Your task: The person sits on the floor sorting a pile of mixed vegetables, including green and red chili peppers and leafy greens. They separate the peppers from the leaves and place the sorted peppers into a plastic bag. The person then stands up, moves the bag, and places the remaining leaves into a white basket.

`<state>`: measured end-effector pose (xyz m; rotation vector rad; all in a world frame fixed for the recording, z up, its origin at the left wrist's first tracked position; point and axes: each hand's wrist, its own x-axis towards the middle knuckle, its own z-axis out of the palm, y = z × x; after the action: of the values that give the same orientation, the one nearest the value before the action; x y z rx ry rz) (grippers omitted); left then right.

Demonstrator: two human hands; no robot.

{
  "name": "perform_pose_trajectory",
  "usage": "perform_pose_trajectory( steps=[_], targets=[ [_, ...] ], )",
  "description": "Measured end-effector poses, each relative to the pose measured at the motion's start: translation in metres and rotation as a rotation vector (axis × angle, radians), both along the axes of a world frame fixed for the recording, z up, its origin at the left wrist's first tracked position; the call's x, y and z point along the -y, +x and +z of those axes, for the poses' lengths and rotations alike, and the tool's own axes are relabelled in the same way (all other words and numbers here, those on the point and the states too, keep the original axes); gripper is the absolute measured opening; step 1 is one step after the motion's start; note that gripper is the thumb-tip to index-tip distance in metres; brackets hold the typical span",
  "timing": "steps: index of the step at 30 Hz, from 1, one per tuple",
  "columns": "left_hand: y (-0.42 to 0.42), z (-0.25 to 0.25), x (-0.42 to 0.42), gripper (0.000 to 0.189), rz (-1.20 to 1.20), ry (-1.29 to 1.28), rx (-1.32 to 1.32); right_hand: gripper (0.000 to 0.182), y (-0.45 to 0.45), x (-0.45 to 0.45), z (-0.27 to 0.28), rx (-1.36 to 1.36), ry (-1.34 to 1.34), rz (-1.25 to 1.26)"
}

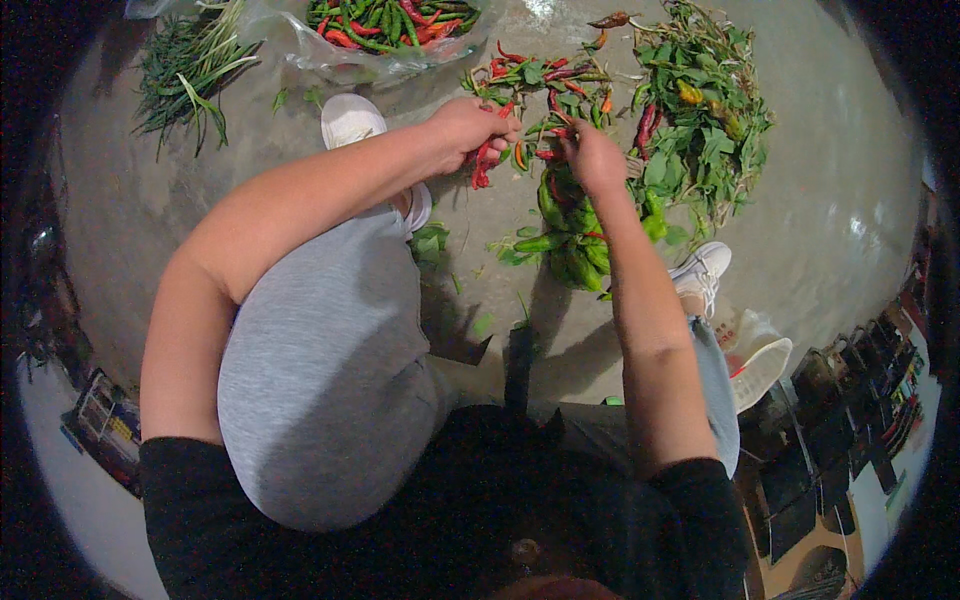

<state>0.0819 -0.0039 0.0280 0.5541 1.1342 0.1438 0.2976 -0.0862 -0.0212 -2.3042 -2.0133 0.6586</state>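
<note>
My left hand (480, 135) is closed around several red chili peppers (481, 174), which stick out below its fingers. To its right, my right hand (596, 159) reaches down into a loose pile of red and green chilies (574, 86) on the concrete floor; its fingertips are at a red chili, and whether they grip it I cannot tell. Large green peppers (577, 262) lie in a heap just below my right hand, partly behind the forearm. Beyond them on the right spreads a big pile of leafy pepper plants (720, 127) with a few yellow and dark red peppers.
A clear plastic bag (367, 67) holding red and green chilies (390, 26) is at the top. Long green stalks with feathery leaves (180, 82) lie at the upper left. White shoes (352, 120) stand by the piles. A white plastic basket (761, 375) sits at the lower right.
</note>
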Motion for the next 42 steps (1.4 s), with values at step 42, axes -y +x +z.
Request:
perform_pose_trajectory(
  steps=[42],
  targets=[
    [-0.005, 0.006, -0.009, 0.011, 0.064, 0.024, 0.001, 0.033, -0.089, 0.012, -0.024, -0.186, -0.198, -0.255]
  ],
)
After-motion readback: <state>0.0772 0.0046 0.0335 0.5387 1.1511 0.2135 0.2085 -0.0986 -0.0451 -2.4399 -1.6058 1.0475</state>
